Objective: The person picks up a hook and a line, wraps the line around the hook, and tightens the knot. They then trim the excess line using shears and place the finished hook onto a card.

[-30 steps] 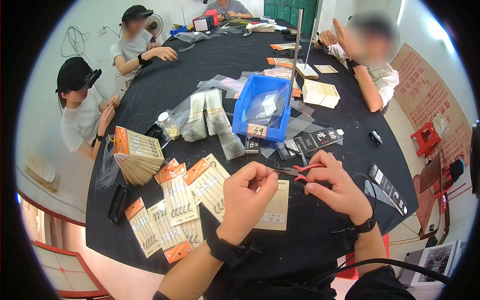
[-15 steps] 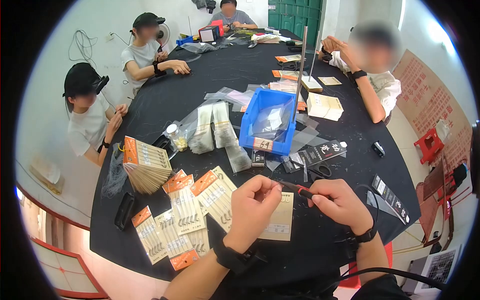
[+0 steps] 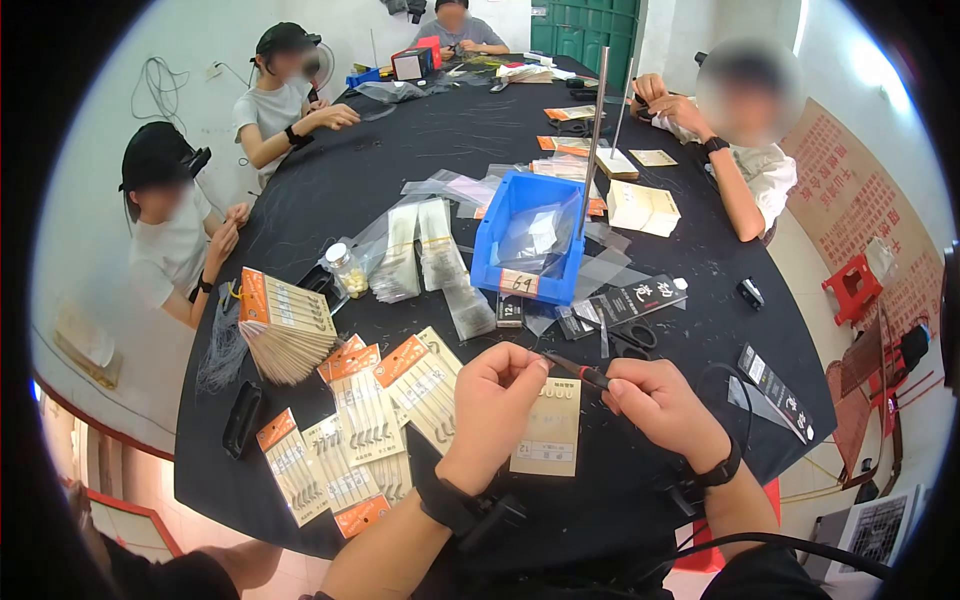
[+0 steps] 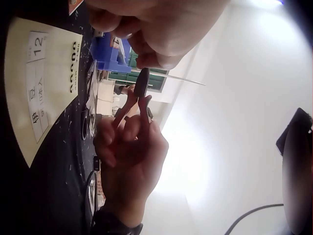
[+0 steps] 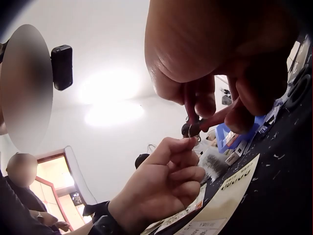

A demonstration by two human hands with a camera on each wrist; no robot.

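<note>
Fingers (image 3: 630, 369) of the right hand (image 3: 654, 400) curl round red-handled pliers (image 3: 578, 370).

Wears black clothing (image 3: 745, 585), black wrist bands (image 3: 447, 506) with dark, blocky mounts (image 3: 497, 518), a smooth black cable (image 3: 838, 553) by the right forearm (image 3: 748, 518), and a boxy black device (image 5: 62, 67) at the head (image 5: 25, 88).

My two hands (image 3: 495, 400) (image 3: 660, 405) at lower centre, one pair of pliers (image 3: 592, 377), one blue bin (image 3: 556, 290) at centre, one lidded jar (image 3: 346, 270) left of centre, two upright rods (image 3: 593, 140) (image 3: 623, 105) at upper centre-right, four other people (image 3: 170, 230) (image 3: 275, 108) (image 3: 460, 38) (image 3: 745, 190) in the upper half
</note>
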